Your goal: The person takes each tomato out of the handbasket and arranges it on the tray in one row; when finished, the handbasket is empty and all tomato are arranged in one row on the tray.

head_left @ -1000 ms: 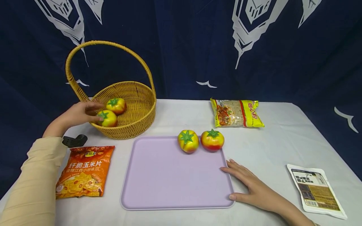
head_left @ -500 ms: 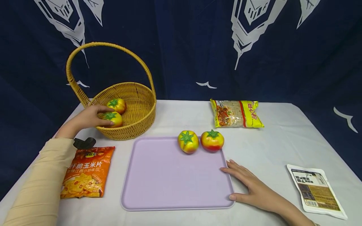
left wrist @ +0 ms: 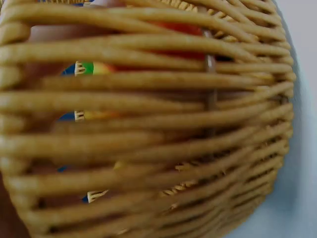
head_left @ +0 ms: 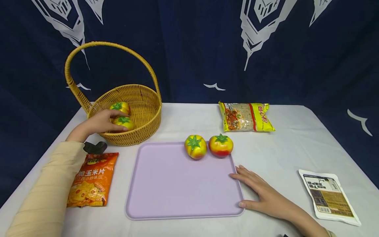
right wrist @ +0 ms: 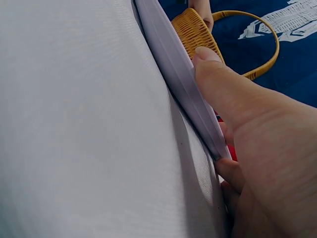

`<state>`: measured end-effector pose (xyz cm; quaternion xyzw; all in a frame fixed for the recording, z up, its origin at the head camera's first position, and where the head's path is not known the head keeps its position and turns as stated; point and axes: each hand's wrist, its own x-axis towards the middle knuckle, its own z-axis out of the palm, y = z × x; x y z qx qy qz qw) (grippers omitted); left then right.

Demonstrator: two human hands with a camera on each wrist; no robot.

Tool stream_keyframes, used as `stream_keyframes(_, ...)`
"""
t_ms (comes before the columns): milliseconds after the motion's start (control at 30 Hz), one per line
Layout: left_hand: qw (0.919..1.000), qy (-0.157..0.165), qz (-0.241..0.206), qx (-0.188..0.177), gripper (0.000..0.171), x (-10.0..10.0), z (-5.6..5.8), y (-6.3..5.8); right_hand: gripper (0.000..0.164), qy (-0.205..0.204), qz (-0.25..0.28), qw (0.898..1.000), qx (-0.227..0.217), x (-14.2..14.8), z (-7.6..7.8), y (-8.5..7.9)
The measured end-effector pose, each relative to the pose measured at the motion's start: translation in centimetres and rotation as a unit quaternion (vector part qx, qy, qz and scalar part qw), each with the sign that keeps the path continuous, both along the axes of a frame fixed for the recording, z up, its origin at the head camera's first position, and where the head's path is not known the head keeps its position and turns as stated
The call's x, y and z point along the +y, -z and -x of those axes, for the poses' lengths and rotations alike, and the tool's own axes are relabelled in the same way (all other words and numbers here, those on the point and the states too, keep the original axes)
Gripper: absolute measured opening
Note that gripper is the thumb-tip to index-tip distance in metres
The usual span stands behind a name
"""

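Observation:
Inside the wicker basket (head_left: pixel 145 130), my left hand (head_left: pixel 102 121) holds a yellow toy tomato (head_left: pixel 123 122) with a green leaf top, thumb on its near side and fingers over its far side. A second toy tomato (head_left: pixel 121 106) lies just behind it in the basket. Basket weave (left wrist: pixel 148 106) fills the left wrist view and hides most of that hand. My right hand (head_left: pixel 260 194) rests with extended fingers at the right rim of the lilac tray (head_left: pixel 183 187). Two more yellow-red tomatoes, one (head_left: pixel 195 146) beside the other (head_left: pixel 220 145), sit at the tray's far right corner.
An orange chip bag (head_left: pixel 93 181) lies under the left forearm, near a black wrist strap piece (head_left: pixel 95 147). Behind the tray is a yellow noodle packet (head_left: pixel 247 117). A white pouch (head_left: pixel 330 197) lies at the far right. The basket's tall handle (head_left: pixel 118 46) arches overhead.
My left hand has moved right and farther into the basket, and the tomato in it has shifted right with it. My right hand stays at the tray rim.

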<state>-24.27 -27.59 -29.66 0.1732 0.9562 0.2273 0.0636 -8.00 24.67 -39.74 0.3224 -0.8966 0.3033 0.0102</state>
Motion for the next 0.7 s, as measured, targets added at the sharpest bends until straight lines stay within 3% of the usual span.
stream_keyframes(200,0.9997,0.005,-0.013,-0.021,0.062,0.8,0.4,0.0,0.069,-0.003,-0.007,1.0,-0.006,0.0,0.4,0.0)
stream_keyframes(367,0.9982,-0.018,-0.055,0.014,0.067,1.6,0.2,-0.1,0.069,-0.001,-0.005,1.0,-0.011,0.0,0.6,0.0)
stream_keyframes(533,0.9858,-0.045,-0.151,0.057,0.066,3.5,-1.6,-1.1,0.069,0.003,0.001,1.0,-0.026,0.0,0.4,0.2)
stream_keyframes(700,0.9742,-0.013,-0.214,0.071,0.066,6.5,-3.7,-1.8,0.07,0.007,0.005,0.999,-0.032,0.0,0.2,0.3)
